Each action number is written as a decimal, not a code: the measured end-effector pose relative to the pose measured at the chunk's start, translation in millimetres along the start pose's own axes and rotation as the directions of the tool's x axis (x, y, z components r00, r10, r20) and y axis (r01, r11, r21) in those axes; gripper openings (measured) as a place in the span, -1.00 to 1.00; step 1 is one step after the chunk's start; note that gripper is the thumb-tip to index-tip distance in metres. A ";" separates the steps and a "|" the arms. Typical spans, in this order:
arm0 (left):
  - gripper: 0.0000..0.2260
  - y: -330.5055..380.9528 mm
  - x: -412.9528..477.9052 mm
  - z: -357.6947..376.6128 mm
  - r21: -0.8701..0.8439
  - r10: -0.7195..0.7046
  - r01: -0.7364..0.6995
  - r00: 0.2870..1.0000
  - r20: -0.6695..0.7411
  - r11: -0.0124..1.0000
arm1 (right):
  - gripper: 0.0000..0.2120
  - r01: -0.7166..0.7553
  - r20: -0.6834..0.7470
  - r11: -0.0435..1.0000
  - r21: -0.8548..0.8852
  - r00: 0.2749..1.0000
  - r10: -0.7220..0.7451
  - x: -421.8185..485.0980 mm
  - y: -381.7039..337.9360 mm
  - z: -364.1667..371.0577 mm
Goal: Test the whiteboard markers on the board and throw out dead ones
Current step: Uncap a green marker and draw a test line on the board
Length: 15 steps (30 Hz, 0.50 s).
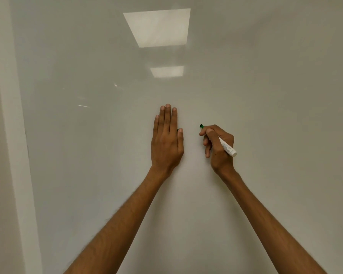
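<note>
A glossy whiteboard [265,95] fills the view. My right hand [219,147] grips a white marker [227,148] with a green tip, uncapped, its tip at or very near the board. My left hand [166,141] lies flat against the board with straight fingers, just left of the marker tip. A small dark green bit, perhaps the cap [177,130], peeks out beside the left thumb; most of it is hidden under the palm. No ink mark shows on the board around the tip.
The board's pale left frame [14,135] runs down the left side. Ceiling lights reflect in the upper part of the board [158,28].
</note>
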<state>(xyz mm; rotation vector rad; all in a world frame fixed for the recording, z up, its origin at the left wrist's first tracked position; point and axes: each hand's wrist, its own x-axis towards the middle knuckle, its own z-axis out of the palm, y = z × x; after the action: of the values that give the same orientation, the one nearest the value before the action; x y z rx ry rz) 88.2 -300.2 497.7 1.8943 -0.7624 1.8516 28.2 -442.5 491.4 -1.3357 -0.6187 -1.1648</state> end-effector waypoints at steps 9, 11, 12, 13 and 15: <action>-0.52 1.0 -3.0 -1.0 -0.001 -0.025 0.025 1.000 -0.001 1.000 | -0.71 -0.052 -0.017 0.995 0.083 0.998 0.054 -30.9 11.4 -7.8; -0.52 1.2 -3.3 -1.2 -0.004 -0.028 0.028 1.000 -0.007 1.000 | -0.70 -0.070 0.000 0.994 0.089 0.998 0.070 -39.8 15.6 -10.3; -0.52 1.7 -3.4 -1.5 -0.006 -0.031 0.031 0.999 -0.009 1.000 | -0.68 -0.079 0.012 0.993 0.087 0.997 0.078 -44.0 17.1 -11.5; -0.52 2.1 -3.7 -1.7 -0.007 -0.033 0.033 0.999 -0.009 0.999 | -0.66 -0.093 0.024 0.992 0.085 0.996 0.091 -47.9 17.8 -12.8; -0.52 2.5 -4.1 -2.2 -0.007 -0.039 0.039 0.999 -0.005 0.999 | -0.66 -0.148 0.037 0.985 0.090 0.989 0.145 -52.2 15.6 -15.3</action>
<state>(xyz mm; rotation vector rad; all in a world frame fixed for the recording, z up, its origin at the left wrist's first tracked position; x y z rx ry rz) 85.0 -300.3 493.6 1.8855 -0.7241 1.8275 19.6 -444.5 435.5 -1.2994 -0.5791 -0.9869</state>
